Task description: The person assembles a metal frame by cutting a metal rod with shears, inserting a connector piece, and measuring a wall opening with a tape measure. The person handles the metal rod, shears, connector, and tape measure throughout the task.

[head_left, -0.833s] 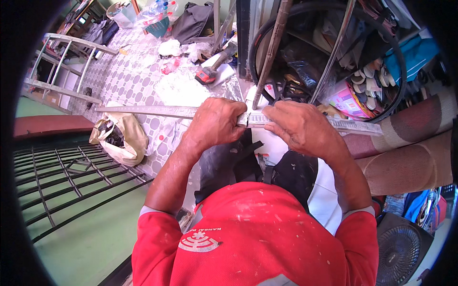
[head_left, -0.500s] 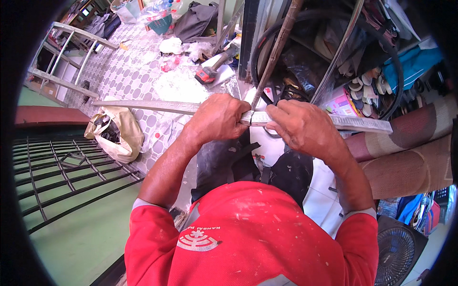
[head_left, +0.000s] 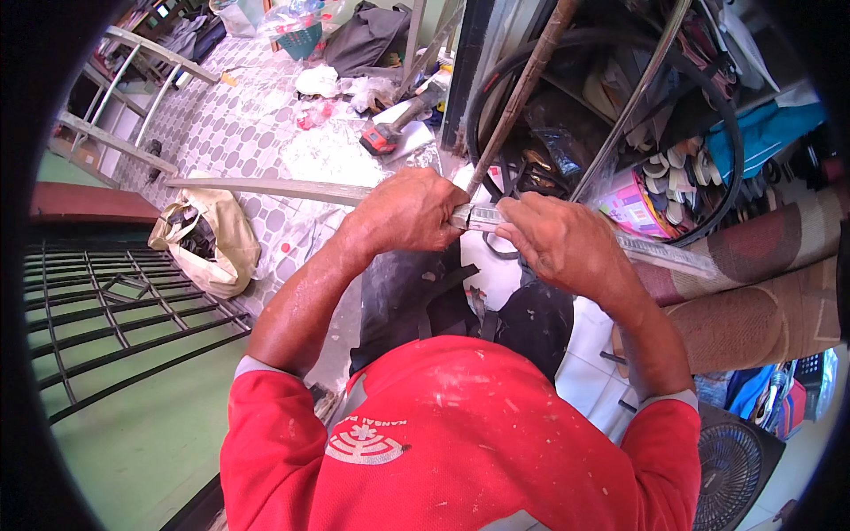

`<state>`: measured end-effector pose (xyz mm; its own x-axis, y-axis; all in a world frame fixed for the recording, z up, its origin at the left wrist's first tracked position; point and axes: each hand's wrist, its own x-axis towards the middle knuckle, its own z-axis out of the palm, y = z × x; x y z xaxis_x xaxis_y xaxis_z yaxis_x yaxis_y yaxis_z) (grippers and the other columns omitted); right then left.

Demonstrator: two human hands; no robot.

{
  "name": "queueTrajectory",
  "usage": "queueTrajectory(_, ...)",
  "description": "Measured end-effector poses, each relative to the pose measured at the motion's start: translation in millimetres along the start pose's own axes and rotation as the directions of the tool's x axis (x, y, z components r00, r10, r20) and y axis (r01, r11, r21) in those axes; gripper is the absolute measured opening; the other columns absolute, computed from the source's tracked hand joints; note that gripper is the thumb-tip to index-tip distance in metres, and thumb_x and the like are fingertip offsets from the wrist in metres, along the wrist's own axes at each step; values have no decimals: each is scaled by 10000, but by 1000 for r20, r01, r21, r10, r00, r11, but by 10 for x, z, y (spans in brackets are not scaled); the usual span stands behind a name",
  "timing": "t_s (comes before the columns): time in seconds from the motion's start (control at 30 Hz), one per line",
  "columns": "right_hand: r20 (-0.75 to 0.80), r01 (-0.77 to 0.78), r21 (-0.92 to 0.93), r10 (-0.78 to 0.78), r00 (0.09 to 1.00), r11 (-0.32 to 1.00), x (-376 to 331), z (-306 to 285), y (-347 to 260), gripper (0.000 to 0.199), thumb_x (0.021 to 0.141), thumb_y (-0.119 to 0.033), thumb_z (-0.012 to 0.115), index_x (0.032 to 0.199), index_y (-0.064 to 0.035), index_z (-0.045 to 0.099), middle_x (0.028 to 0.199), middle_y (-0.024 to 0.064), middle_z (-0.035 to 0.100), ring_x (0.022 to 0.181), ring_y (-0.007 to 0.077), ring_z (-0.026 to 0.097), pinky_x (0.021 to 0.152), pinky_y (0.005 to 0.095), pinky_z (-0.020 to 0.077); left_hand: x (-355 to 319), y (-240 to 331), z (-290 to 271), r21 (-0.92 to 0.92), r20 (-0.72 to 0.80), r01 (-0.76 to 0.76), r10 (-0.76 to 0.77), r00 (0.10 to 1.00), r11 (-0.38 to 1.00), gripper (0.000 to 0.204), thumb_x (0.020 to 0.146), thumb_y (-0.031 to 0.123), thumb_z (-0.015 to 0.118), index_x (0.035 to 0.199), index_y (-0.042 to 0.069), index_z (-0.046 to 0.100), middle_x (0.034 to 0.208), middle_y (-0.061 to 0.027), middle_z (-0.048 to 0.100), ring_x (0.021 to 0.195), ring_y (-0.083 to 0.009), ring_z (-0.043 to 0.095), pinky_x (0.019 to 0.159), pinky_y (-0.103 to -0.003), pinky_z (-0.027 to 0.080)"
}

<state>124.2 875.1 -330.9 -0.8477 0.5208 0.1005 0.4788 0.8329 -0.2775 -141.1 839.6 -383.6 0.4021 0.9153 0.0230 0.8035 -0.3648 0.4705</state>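
Observation:
My left hand (head_left: 414, 211) and my right hand (head_left: 565, 237) are close together in front of me, both closed round a long pale metal strip (head_left: 482, 218). Between the fists a short stretch of it shows, with a dark line across it beside my left fingers. I cannot tell whether this line is a joint or a band. One end runs left above the tiled floor (head_left: 257, 104); the other passes under my right hand and slants down toward the rolled rugs. My palms hide the rest of the grip.
A red-and-black cordless power tool (head_left: 387, 133) lies beyond my left hand. Nearby are a cream bag (head_left: 217, 248), a black grille (head_left: 133, 301) and a metal ladder-like frame (head_left: 119, 152). A tyre (head_left: 737, 150), a wooden pole (head_left: 522, 88), rolled rugs (head_left: 753, 305) and a fan (head_left: 728, 469) crowd the right.
The strip's right end has dipped lower, and my right hand has tilted and moved down slightly with it. My left hand has shifted up a little. Both keep their hold.

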Motion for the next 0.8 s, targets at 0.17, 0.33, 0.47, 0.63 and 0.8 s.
queueTrajectory(0.17,-9,-51,-43,51,999,998,-33,16,-92,261,1090,-253,698,1237,-37,693,1014,184,702,931,439,725,797,546,577,35,-28,-29,-7,-6,-28,28,1000,1000,270,855,271,765,866,1,759,772,-274,717,809,-498,736,772,-595,583)
queueTrajectory(0.33,-72,64,165,-53,996,984,-39,184,154,252,1083,-199,704,1259,-22,675,1132,222,725,1022,474,724,857,534,584,36,-147,12,-14,-18,3,-3,1000,1000,300,865,311,781,854,11,769,768,-274,716,823,-494,738,786,-575,583)
queueTrajectory(0.47,-125,-73,256,108,986,964,-224,1019,759,307,1052,-272,741,1186,-15,638,1119,246,704,1089,477,699,928,561,556,124,-250,16,-16,36,16,-16,999,1000,367,868,377,825,869,13,783,755,-268,715,822,-492,740,791,-556,584)
queueTrajectory(0.63,322,-305,45,275,906,951,-435,2733,1434,321,1012,-252,763,1232,-38,669,1206,235,738,1207,453,705,1011,553,564,123,-427,250,-84,-13,-92,91,996,992,268,897,293,879,1004,55,819,837,-197,749,766,-435,718,716,-509,553)
queueTrajectory(0.8,391,-384,-10,357,849,923,-523,3568,1584,218,1011,-191,692,1181,-59,726,1185,216,773,1196,427,731,1035,560,568,12,-289,205,-42,20,41,-40,999,998,335,877,324,936,1100,89,848,896,-159,775,817,-348,747,725,-435,572)
